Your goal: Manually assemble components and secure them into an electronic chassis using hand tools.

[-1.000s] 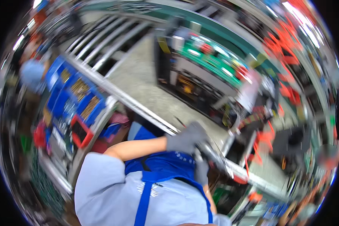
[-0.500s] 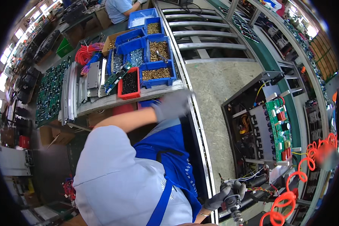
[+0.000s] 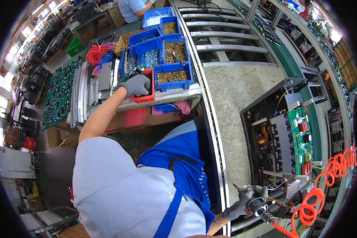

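My left hand (image 3: pixel 137 86), in a grey glove, dips into a red bin (image 3: pixel 143 99) at the front edge of the workbench. Its fingers curl down among small black parts that look like screws; what they pinch, if anything, is hidden. At the lower right, my gloved right hand (image 3: pixel 242 206) is closed round a dark pneumatic screwdriver (image 3: pixel 257 206). A red coiled air hose (image 3: pixel 314 197) runs from the tool. Beside that hand stands an opened black metal cabinet (image 3: pixel 248 146) with a green circuit board (image 3: pixel 299 137) and wiring inside.
Blue bins of brass fasteners (image 3: pixel 173 77) and silver fasteners (image 3: pixel 150 59) stand behind the red bin. Left of them lie metal rails (image 3: pixel 80 93), red cable bundles (image 3: pixel 99 53) and green circuit boards (image 3: pixel 59 93). A roller conveyor (image 3: pixel 226 35) lies ahead. Another person (image 3: pixel 133 8) works at the far end.
My left hand has swung left from beside the conveyor rail into the red bin. My right hand, still holding the screwdriver, appears slightly shifted as the view turned.
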Action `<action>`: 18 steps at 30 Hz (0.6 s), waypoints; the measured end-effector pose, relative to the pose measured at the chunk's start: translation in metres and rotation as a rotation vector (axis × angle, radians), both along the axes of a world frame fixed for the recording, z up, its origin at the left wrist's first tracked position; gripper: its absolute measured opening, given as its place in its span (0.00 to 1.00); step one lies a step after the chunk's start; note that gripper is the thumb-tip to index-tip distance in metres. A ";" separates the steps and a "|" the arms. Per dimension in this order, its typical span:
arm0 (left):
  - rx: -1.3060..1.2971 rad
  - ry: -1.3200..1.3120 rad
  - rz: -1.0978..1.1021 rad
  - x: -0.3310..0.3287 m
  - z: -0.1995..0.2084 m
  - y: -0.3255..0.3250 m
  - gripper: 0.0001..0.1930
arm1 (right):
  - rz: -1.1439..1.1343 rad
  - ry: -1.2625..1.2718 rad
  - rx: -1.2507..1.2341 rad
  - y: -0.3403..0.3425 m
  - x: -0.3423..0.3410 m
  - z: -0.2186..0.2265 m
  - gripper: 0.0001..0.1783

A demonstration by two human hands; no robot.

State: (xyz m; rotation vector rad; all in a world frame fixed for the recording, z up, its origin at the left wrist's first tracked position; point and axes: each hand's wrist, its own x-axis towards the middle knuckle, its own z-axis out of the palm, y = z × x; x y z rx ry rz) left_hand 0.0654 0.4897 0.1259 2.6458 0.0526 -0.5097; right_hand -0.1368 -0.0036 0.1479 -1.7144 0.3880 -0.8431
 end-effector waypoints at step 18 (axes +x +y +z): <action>-1.820 0.029 0.335 -0.008 0.002 -0.025 0.15 | 0.334 -0.783 0.070 -0.033 -0.062 0.075 0.32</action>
